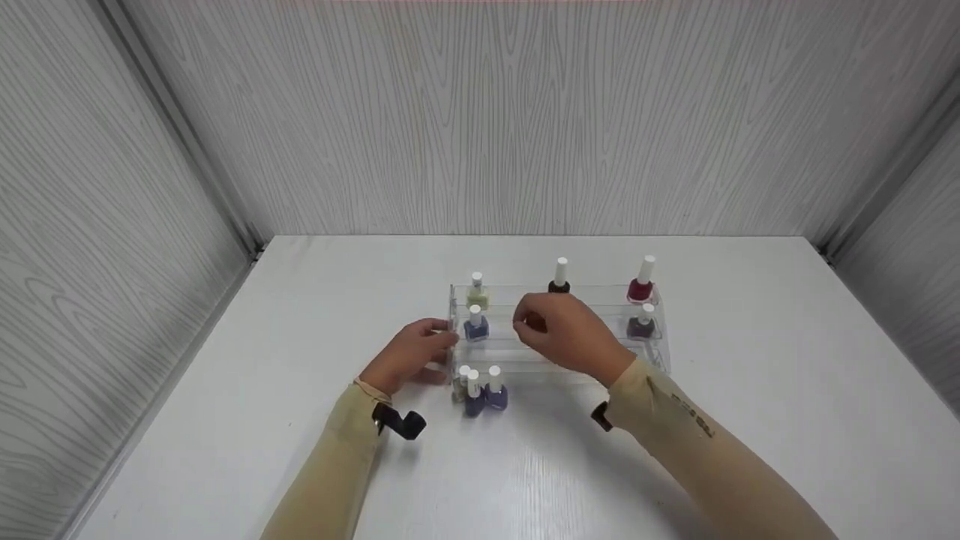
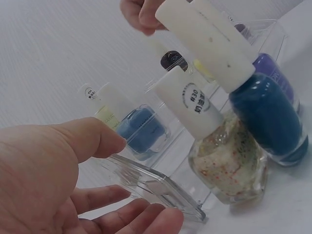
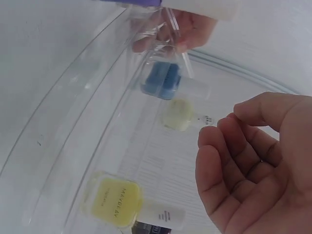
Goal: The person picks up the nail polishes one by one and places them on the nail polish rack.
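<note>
A person in tan sleeves [image 1: 675, 427], a black strap device [image 1: 400, 421] at the left cuff, works at a white table [image 1: 217, 427]. Nearest, a dark blue bottle [image 1: 473, 397], a purple bottle [image 1: 496, 394] and a glitter bottle [image 1: 460, 387] stand bunched by the front left corner of a clear tiered rack [image 1: 525, 366], all white-capped. The left hand [image 1: 409, 352] rests against the rack's left end, thumb at the panel's edge, fingers relaxed and fairly straight, without a grip. The right hand [image 1: 574, 330] is poised above the rack's middle, fingers curled in and thumb meeting the index finger, with nothing visible in its grasp. Beneath it, seen from the right wrist, a yellow bottle [image 3: 117, 202] stands in the rack, clear of the fingertips, apparently in line with a blue bottle [image 1: 475, 328] at left; a plum bottle [image 1: 641, 326] stands at right. The back row bears a pale yellow bottle [image 1: 478, 297], a black bottle [image 1: 559, 286] and a red bottle [image 1: 640, 289]. Beyond rises a wood-grain wall [image 1: 480, 112].
</note>
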The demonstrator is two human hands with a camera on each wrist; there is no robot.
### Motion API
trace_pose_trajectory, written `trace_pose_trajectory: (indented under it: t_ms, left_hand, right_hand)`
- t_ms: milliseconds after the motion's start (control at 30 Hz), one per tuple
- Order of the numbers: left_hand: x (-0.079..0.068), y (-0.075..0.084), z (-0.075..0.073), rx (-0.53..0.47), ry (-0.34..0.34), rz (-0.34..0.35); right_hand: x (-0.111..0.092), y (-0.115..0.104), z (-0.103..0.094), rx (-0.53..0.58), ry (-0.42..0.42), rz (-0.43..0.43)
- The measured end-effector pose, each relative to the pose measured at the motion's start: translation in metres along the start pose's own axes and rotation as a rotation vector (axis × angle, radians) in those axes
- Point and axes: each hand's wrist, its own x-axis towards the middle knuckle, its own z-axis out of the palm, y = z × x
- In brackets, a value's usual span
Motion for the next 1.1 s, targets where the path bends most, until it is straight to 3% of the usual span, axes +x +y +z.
trace_pose_trajectory:
  t_ms: [133, 300, 567, 1100]
  left_hand:
    - [0.001, 0.001, 0.0, 0.02, 0.012, -0.005]
    - [0.002, 0.001, -0.001, 0.038, 0.002, -0.003]
    - [0.001, 0.0, 0.0, 0.025, 0.002, -0.005]
    - [0.0, -0.001, 0.001, 0.054, 0.02, -0.014]
  right_hand:
    - [-0.021, -0.002, 0.0, -0.004, -0.007, -0.058]
    - [-0.033, -0.004, 0.015, -0.005, -0.104, -0.099]
    - [-0.031, -0.007, 0.034, 0.038, -0.193, -0.089]
    - [-0.029, -0.008, 0.031, 0.073, -0.171, -0.094]
